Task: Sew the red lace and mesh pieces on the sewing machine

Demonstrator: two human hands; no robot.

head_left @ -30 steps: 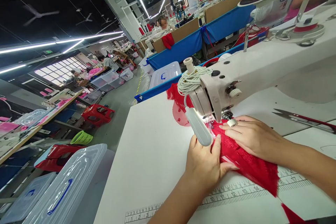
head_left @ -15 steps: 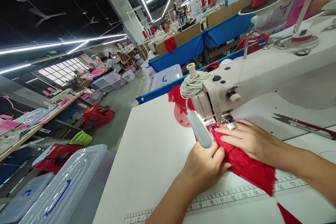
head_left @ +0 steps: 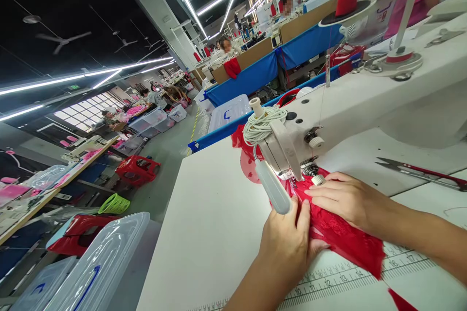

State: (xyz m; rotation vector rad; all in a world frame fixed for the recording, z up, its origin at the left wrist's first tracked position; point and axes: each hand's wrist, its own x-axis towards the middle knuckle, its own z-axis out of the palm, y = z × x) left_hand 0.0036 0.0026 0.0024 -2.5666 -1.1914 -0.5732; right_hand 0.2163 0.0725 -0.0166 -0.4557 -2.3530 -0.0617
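Note:
A strip of red lace fabric lies on the white table under the head of a white sewing machine. My left hand rests on the fabric's left edge just below the machine's small lamp, fingers curled and pressing the cloth. My right hand lies flat on the fabric to the right of the needle, fingers stretched toward the presser foot. More red fabric trails out behind the machine head.
Thread snips lie on the table at the right. A printed ruler runs along the table's near edge. Clear plastic bins stand at the lower left. Other people sit at sewing stations farther back.
The view shifted slightly. My left hand slid a little along the fabric toward me; my right hand stays flat on the cloth by the needle.

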